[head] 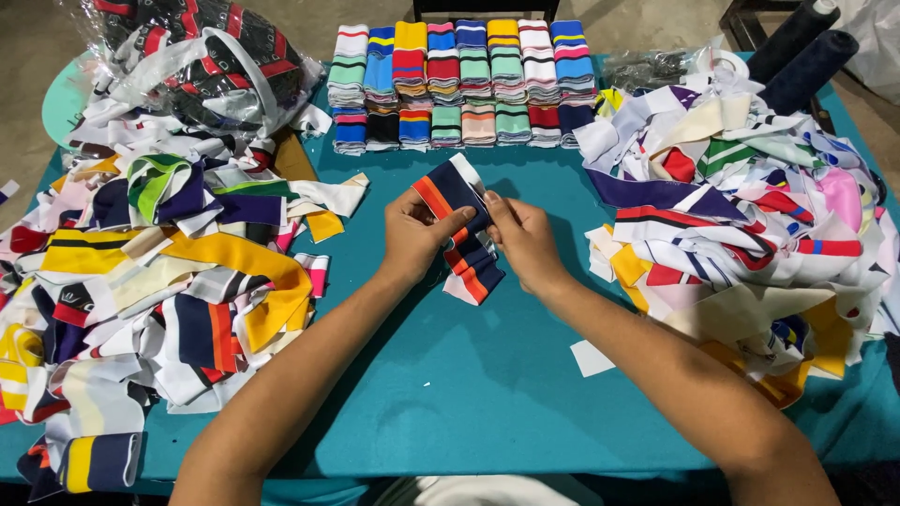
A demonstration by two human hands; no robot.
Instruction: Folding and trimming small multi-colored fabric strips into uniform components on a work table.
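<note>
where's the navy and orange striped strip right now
In the head view, the navy and orange striped strip is at table centre, held between the left hand and right hand, below the folded stacks.

A folded navy, orange and white striped knit band (461, 234) sits mid-table between left hand (415, 234) and right hand (525, 239); loose heaps of striped fabric strips lie left (159, 272) and right (750, 215); rows of neatly folded striped bands (464, 84) lie behind.

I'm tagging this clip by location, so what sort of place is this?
Probably a garment workshop's sorting table: loose heaps of striped knit strips, neat folded stacks of them at the far edge, and dark thread cones. Both hands hold one navy-and-orange strip.
</note>
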